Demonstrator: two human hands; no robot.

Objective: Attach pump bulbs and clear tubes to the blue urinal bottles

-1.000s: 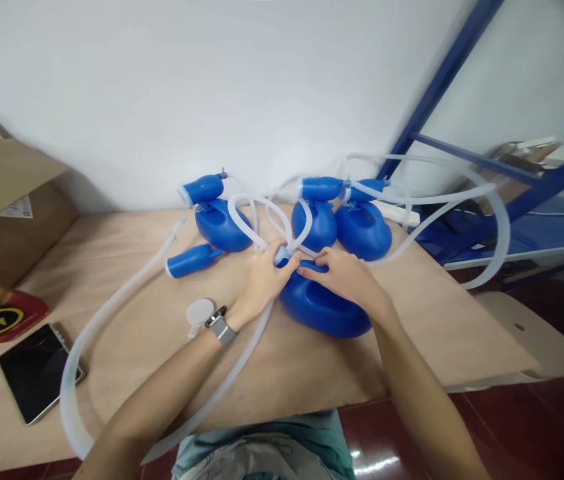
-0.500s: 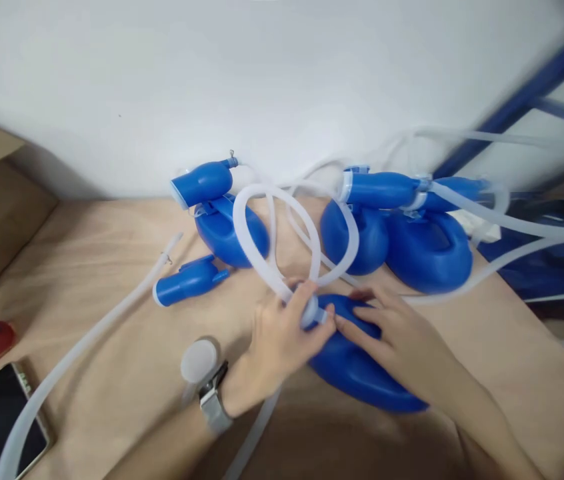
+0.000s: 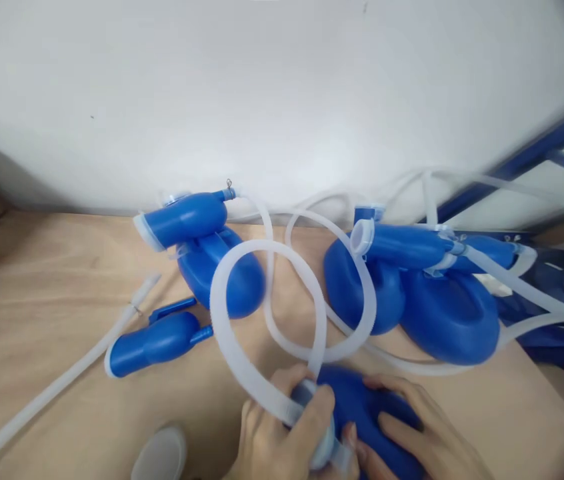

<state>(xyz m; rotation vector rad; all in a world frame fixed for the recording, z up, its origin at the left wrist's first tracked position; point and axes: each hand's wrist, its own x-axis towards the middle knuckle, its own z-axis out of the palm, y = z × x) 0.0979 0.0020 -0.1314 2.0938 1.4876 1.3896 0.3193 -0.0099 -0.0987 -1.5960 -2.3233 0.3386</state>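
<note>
At the bottom middle lies a blue plastic urinal bottle (image 3: pixel 349 403), partly cut off by the lower edge. My left hand (image 3: pixel 287 433) is closed around the white collar (image 3: pixel 326 443) at the bottle's neck, where a translucent ribbed hose (image 3: pixel 235 353) joins and loops up over the table. My right hand (image 3: pixel 427 427) holds the bottle's body by its handle opening, with the fingers curled over the blue plastic. The thumb's grip underneath is partly hidden.
Another blue bottle (image 3: pixel 242 283) with a funnel-shaped blue piece (image 3: pixel 187 220) stands at centre left. Two more bottles (image 3: pixel 449 317) with hoses are at right. A loose blue piece (image 3: pixel 157 343), a hose (image 3: pixel 57 383) and a round white lid (image 3: pixel 159 457) lie at left.
The view has tipped upward, so the hands and bottle sit lower in it. My left hand remains at the white collar, and my right hand stays on the bottle.
</note>
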